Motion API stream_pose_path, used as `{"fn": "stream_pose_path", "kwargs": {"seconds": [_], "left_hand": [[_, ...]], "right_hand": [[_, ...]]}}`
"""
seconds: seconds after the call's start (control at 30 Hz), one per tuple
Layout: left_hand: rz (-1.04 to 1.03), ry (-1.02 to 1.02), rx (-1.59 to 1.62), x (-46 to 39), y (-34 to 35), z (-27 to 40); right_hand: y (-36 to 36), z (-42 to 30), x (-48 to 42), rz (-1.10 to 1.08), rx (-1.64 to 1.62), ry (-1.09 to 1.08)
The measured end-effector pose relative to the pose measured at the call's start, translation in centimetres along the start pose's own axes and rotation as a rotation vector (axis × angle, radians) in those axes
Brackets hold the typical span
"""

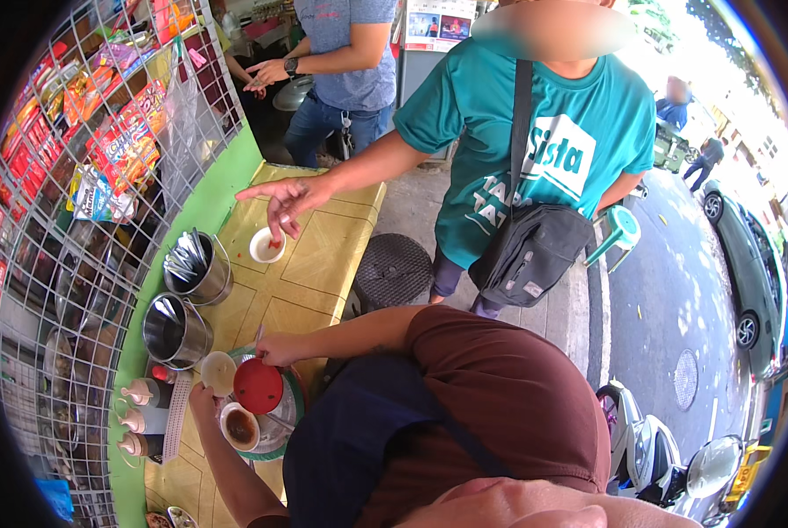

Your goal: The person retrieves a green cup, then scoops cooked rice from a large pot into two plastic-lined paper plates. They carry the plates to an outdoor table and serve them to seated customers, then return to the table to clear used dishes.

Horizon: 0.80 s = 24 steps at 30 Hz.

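Note:
My right hand point(278, 348) is closed at the edge of a red round plastic container point(258, 386). Beside it, my left hand point(202, 401) grips the rim of a pale bowl point(218, 373); its contents are unclear. A white bowl of brown liquid point(240, 426) sits just below the red container. Under these lies a round tray or plate with a green rim point(275, 455), partly hidden, with a metal utensil handle point(280, 422) across it. Farther up the yellow patterned tabletop point(315, 264), another person's fingers are at a small white cup point(267, 245) with red bits in it.
Two metal pails point(199, 267) point(177, 330) hold utensils along the green ledge. Squeeze bottles point(144, 392) stand near a perforated plastic basket point(177, 416). White wire mesh point(44, 277) fronts packaged snacks. A person in a teal shirt point(552, 132) stands near a black woven stool point(394, 270).

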<state>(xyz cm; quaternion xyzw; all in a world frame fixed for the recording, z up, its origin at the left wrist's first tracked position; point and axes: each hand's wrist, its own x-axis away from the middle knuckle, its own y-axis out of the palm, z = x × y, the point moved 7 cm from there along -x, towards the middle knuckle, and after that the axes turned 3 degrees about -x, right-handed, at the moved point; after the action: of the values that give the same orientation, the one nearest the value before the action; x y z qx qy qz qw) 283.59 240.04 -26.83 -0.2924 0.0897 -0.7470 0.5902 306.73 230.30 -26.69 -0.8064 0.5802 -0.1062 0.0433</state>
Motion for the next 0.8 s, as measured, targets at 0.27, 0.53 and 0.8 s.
{"fn": "stream_pose_path", "kwargs": {"seconds": [0.27, 0.53, 0.8], "left_hand": [[0.007, 0.216, -0.304, 0.2, -0.3, 0.8], [0.062, 0.159, -0.497, 2.4, 0.0, 1.9], [0.369, 0.096, -0.515, 10.1, -3.6, 3.6]], "right_hand": [[0.8, -0.3, -0.5, -0.066, 0.147, -0.041], [-4.4, -0.1, 0.1, 0.236, 0.194, -0.375], [-15.8, -1.9, -3.6, 0.619, 0.836, -0.013]]}}
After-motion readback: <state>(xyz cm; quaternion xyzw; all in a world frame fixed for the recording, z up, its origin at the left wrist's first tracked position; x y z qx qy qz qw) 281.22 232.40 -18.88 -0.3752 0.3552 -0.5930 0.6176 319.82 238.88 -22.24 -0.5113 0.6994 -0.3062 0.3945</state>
